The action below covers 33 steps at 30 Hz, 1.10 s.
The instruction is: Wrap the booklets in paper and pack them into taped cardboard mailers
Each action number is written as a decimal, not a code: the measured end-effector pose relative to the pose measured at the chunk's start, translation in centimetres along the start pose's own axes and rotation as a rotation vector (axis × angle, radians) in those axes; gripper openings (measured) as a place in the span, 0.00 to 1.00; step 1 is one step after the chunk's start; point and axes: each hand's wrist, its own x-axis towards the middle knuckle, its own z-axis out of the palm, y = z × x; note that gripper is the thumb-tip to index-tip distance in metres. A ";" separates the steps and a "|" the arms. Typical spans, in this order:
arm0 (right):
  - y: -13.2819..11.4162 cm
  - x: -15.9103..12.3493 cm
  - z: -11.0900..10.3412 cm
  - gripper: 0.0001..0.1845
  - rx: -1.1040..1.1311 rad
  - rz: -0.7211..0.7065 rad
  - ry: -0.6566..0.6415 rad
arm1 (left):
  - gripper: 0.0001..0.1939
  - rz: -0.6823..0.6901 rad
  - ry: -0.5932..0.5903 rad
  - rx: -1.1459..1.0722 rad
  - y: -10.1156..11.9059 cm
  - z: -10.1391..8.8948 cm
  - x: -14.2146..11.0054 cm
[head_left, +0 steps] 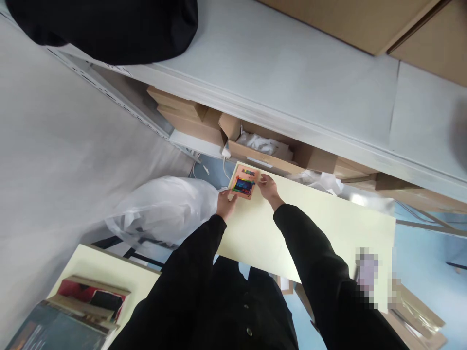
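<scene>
A small flat wooden board (243, 181) with a bright multicoloured picture lies at the far left corner of a pale yellow table (314, 228). My left hand (225, 203) grips its near left corner, fingers curled on the edge. My right hand (268, 188) pinches its right edge. Both arms are in black sleeves and reach forward from my body.
A grey shelf unit (292, 87) stands behind the table with open cardboard boxes (262, 146) under it. A white plastic bag (164, 209) bulges to the left. A second table at lower left carries books (83, 301). A dark object (105, 24) hangs at top left.
</scene>
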 end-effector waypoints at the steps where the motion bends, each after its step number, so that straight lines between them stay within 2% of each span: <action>1: 0.1 -0.5 -0.4 0.19 0.008 0.004 -0.008 | 0.15 -0.010 0.010 0.020 0.0 0.0 -0.2; 4: 0.3 -2.5 -2.3 0.17 0.053 0.028 -0.101 | 0.18 -0.048 0.009 0.052 -0.1 0.1 -1.3; 7: 0.7 -5.5 -5.2 0.15 0.112 0.001 -0.238 | 0.21 -0.075 -0.016 0.061 0.0 0.3 -3.1; 9: 0.8 -7.8 -7.9 0.13 0.120 -0.057 -0.289 | 0.21 -0.070 -0.079 0.063 0.5 0.7 -4.3; 12: 0.8 -11.1 -13.0 0.11 0.064 -0.175 -0.272 | 0.23 -0.062 -0.190 0.027 2.0 1.7 -6.0; 15: -0.1 -13.7 -19.4 0.11 -0.026 -0.337 -0.123 | 0.25 -0.029 -0.281 -0.029 4.3 3.2 -7.7; 17: -1.2 -14.8 -24.3 0.13 -0.107 -0.459 0.082 | 0.25 0.006 -0.323 -0.045 6.3 4.2 -8.7; 19: -2.6 -15.1 -29.1 0.15 -0.251 -0.559 0.360 | 0.25 0.041 -0.354 -0.036 8.4 5.2 -9.7; 21: -4.1 -14.8 -33.4 0.20 -0.455 -0.587 0.600 | 0.26 0.077 -0.379 -0.011 10.7 6.3 -10.6; 23: -5.5 -13.9 -36.8 0.25 -0.639 -0.558 0.724 | 0.28 0.124 -0.404 0.013 12.8 7.5 -11.3; 25: -6.6 -12.9 -39.1 0.27 -0.795 -0.533 0.730 | 0.29 0.186 -0.424 0.021 14.8 8.6 -12.0; 27: -7.3 -11.9 -40.6 0.28 -0.908 -0.512 0.694 | 0.31 0.240 -0.439 0.009 16.5 9.7 -12.5; 30: -8.0 -11.2 -41.7 0.26 -0.972 -0.505 0.656 | 0.32 0.268 -0.452 -0.035 18.5 10.9 -13.6; 33: -7.9 -11.8 -42.2 0.23 -0.948 -0.551 0.638 | 0.31 0.289 -0.444 -0.061 20.3 11.4 -15.1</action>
